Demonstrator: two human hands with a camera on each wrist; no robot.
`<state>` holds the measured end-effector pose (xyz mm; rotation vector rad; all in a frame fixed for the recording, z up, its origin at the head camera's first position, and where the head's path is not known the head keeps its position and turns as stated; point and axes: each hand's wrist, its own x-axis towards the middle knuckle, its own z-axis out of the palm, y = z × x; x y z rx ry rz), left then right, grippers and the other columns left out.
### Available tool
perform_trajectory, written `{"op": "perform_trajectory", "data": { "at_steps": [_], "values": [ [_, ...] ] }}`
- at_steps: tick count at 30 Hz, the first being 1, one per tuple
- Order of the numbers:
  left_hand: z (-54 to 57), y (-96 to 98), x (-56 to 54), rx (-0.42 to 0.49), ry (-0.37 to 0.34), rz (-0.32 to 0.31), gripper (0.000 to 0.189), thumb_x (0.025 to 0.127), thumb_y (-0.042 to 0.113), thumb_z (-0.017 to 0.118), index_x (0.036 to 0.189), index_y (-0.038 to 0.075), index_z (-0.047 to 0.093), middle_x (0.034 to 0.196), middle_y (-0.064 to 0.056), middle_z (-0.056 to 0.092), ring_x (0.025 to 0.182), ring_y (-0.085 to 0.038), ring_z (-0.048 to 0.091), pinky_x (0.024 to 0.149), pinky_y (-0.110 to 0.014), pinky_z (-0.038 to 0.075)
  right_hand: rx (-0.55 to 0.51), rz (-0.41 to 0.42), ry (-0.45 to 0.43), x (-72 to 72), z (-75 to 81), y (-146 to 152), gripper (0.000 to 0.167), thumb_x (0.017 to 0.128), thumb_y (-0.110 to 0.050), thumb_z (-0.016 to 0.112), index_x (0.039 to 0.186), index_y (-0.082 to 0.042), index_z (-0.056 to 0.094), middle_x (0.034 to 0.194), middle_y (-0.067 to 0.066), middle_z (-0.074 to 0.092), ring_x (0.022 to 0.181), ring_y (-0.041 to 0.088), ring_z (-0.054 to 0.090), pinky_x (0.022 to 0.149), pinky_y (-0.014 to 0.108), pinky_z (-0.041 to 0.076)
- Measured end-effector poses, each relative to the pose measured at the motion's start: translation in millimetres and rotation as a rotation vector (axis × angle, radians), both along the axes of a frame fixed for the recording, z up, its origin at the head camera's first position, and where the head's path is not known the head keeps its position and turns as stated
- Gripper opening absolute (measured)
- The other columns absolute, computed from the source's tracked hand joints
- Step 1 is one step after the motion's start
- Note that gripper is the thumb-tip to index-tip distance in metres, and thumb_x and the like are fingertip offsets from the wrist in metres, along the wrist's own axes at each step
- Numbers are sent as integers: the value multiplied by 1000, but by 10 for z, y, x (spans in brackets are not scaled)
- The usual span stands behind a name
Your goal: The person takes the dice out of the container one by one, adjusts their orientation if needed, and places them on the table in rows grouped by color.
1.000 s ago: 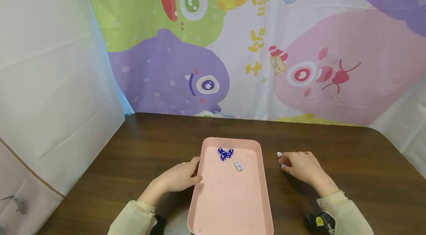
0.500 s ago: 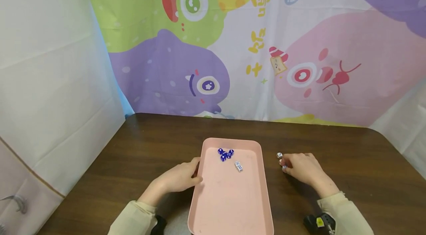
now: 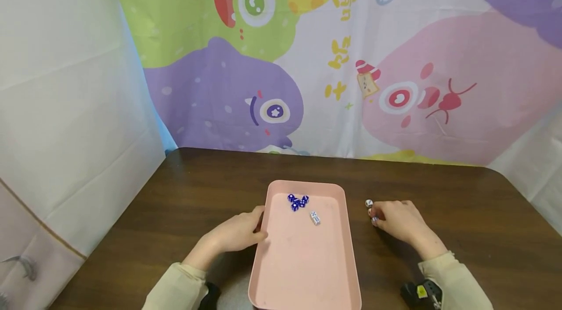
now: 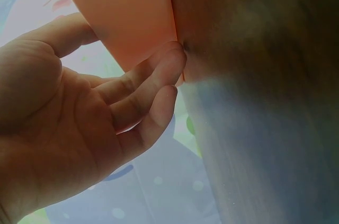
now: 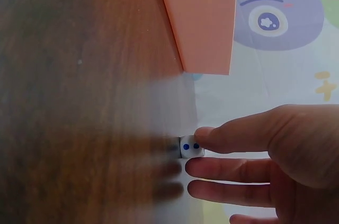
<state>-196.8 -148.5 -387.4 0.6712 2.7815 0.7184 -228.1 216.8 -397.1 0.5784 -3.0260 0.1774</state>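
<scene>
In the head view my left hand (image 3: 235, 232) holds the left wall of a shallow pink tray (image 3: 303, 271). Its thumb lies over the rim; the other fingers rest against the outer wall (image 4: 130, 17) in the left wrist view. Inside the tray sit several blue dice (image 3: 296, 202) in a cluster and white dice (image 3: 314, 217) touching each other. Right of the tray, my right hand (image 3: 401, 219) pinches a white die with blue pips (image 5: 192, 146) between thumb and finger at table level. Just beyond its fingertips another white die (image 3: 369, 203) lies on the table, with one more partly hidden.
A dark wooden table (image 3: 210, 173) carries everything. A cartoon-printed curtain (image 3: 325, 119) hangs behind its far edge, and a white cloth wall (image 3: 74, 95) stands at the left. Black wrist devices (image 3: 421, 294) are strapped below the sleeves.
</scene>
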Motion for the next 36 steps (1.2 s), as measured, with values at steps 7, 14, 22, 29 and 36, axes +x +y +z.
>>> {"op": "perform_trajectory", "data": {
  "at_steps": [7, 14, 22, 29, 36],
  "values": [
    [-23, -14, -18, -12, -1, 6, 57, 85, 20, 56, 131, -5, 34, 101, -15, 62, 75, -14, 54, 71, -35, 45, -4, -9, -11, 2, 19, -19, 7, 77, -22, 68, 80, -21, 62, 69, -13, 58, 68, 9, 57, 70, 42, 39],
    [-6, -11, -7, -7, -2, 4, 56, 85, 20, 56, 131, -5, 35, 99, -14, 62, 74, -14, 54, 70, -35, 45, -11, -5, -1, 14, 45, -22, 8, 76, -22, 69, 80, -21, 62, 65, -13, 55, 64, 9, 55, 63, 37, 39],
    [-3, -2, -1, 1, -1, 3, 55, 85, 18, 55, 130, -6, 35, 84, -7, 60, 66, -12, 50, 62, -30, 41, -20, 5, 29, 8, 58, -8, 9, 75, -21, 69, 77, -21, 61, 66, -13, 56, 63, 8, 55, 61, 35, 40],
    [-21, -1, -11, 4, -6, -8, 55, 85, 18, 54, 130, -6, 35, 84, -7, 61, 67, -12, 51, 62, -30, 42, -23, 39, 127, -1, 90, -28, 10, 74, -15, 68, 73, -19, 59, 61, -11, 49, 57, 8, 48, 56, 33, 38],
    [-21, 14, -7, -3, -12, 4, 55, 86, 17, 55, 131, -7, 34, 102, -17, 61, 78, -15, 55, 71, -36, 45, -58, 46, 152, -19, 141, -117, 7, 75, -16, 68, 81, -16, 64, 64, -10, 54, 58, 6, 50, 61, 35, 41]
  ]
}}
